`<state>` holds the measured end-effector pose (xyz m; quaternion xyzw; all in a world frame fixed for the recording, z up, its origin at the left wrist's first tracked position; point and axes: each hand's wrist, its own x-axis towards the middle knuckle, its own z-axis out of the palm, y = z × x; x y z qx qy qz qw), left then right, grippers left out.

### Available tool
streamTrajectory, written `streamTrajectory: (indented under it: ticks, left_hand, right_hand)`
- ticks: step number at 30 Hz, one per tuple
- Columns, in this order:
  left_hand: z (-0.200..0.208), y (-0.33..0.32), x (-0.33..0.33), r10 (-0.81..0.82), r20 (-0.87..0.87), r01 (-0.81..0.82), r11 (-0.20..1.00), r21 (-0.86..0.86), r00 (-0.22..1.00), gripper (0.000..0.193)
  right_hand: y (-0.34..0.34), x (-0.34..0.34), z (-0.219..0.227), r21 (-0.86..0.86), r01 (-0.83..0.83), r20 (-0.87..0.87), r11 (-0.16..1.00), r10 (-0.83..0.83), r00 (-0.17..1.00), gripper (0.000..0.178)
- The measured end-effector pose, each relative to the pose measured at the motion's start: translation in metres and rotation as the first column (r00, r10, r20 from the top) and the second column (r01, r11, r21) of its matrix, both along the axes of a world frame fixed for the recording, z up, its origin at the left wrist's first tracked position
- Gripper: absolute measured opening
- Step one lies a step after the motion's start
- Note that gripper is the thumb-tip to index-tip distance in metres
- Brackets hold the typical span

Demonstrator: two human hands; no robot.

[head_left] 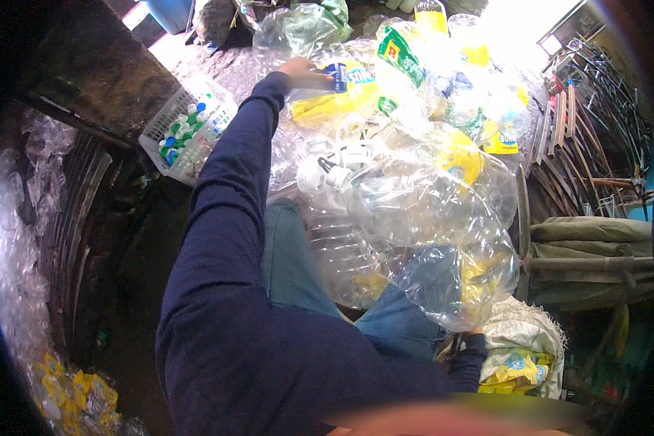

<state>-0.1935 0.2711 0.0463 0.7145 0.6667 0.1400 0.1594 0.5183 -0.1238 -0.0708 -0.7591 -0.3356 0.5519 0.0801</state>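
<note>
A navy sweater (291,356) fills the space closest to the lens, on the near side of a large clear plastic bottle (421,211) that serves as the landmark here. Around and beyond that bottle spreads a broad heap of clear plastic bottles (341,240), several with yellow or green labels. The large bottle itself lies on its side over the person's jeans (294,240), its long axis slanting from the white neck (338,176) at far left to the rounded base at near right. A white woven sack (538,327) stands just beside that base, with yellow label scraps (516,370) in its mouth. A white plastic crate (168,107) sits to the left of the large bottle, well apart from it. Beyond its neck lies a yellow-and-blue-labelled bottle (338,102), its label running crosswise.

The hands are wide apart, with the large bottle between them. The right hand (474,331) is the nearer one, at the base; it is mostly hidden, so whether it grips cannot be told. The left hand (301,75) reaches past the neck to the labelled bottle, its fingers too blurred to show a hold. Smallest are the blue, green and white caps (185,131) inside the crate.
</note>
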Motion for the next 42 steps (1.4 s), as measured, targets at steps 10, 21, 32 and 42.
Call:
streamTrajectory:
  ticks: [10, 21, 32, 42]
  left_hand:
    - [0.118, -0.187, 0.06, -0.081, -0.147, 0.098, 0.989, 0.113, 0.986, 0.046]
    - [0.142, -0.304, 0.048, -0.274, 0.405, 0.237, 0.961, 0.138, 0.872, 0.018]
    - [0.131, -0.332, 0.036, -0.249, 0.616, 0.189, 0.968, 0.163, 0.747, 0.012]
    - [0.083, -0.37, 0.115, 0.054, 0.747, -0.444, 0.832, 0.333, 0.662, 0.019]
  right_hand:
    - [0.039, -0.165, 0.341, 0.934, 0.074, -0.133, 0.351, 0.149, 0.98, 0.044]
    - [0.138, -0.427, 0.277, 0.88, -0.341, 0.472, -0.331, 0.533, 0.702, 0.018]
    - [0.185, -0.445, 0.255, 0.966, -0.244, 0.233, -0.089, 0.715, 0.659, 0.034]
    - [0.138, -0.471, 0.22, 0.966, -0.225, 0.237, -0.127, 0.782, 0.577, 0.045]
